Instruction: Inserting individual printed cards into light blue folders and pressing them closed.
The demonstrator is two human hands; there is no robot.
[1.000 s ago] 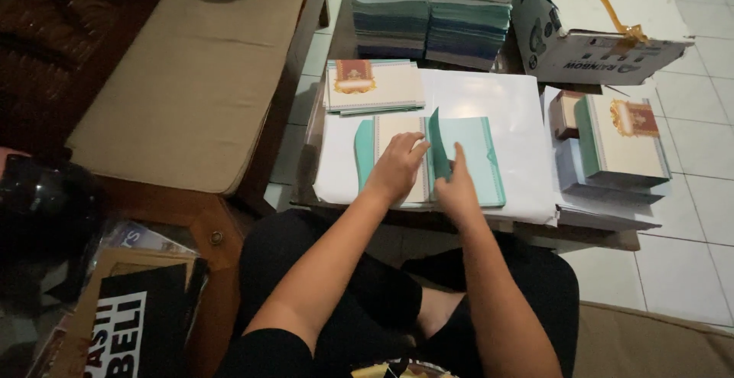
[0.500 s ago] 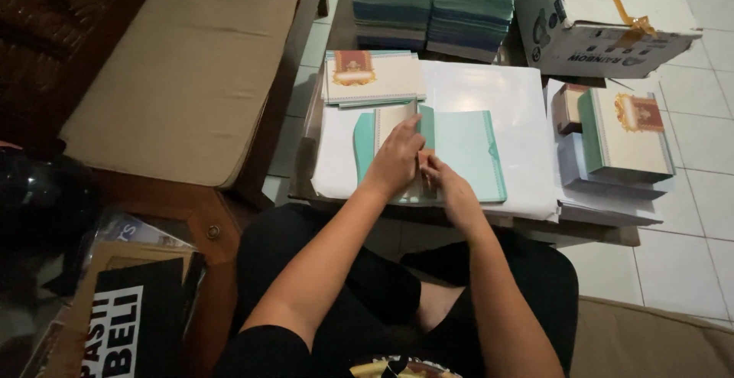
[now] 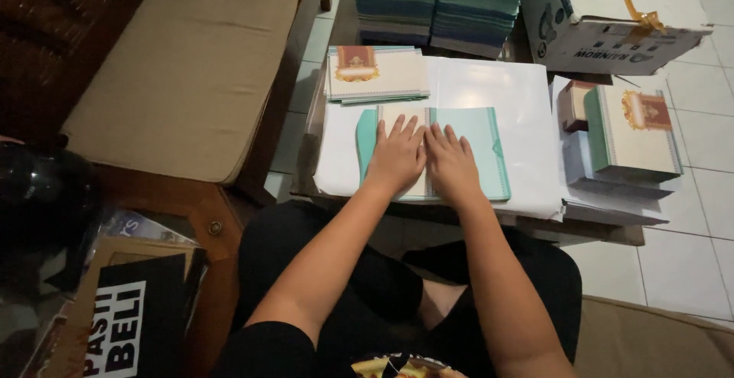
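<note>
A teal folded card cover (image 3: 480, 147) lies on a white sheet (image 3: 489, 86) on the low table, with a cream insert (image 3: 397, 114) partly showing under its left side. My left hand (image 3: 397, 156) lies flat on the insert, fingers spread. My right hand (image 3: 453, 162) presses flat on the teal flap beside it, the two hands almost touching. Neither hand grips anything.
A small pile of cream cards (image 3: 375, 74) lies just behind the hands. At the right is a taller stack of finished cards (image 3: 631, 133). Teal card stacks (image 3: 436, 3) and an open cardboard box (image 3: 604, 34) stand at the back. A cushioned bench (image 3: 183, 64) is at the left.
The raised teal flap has been folded down flat over the insert. Both hands went from pinching the fold to lying flat, side by side, on the card.
</note>
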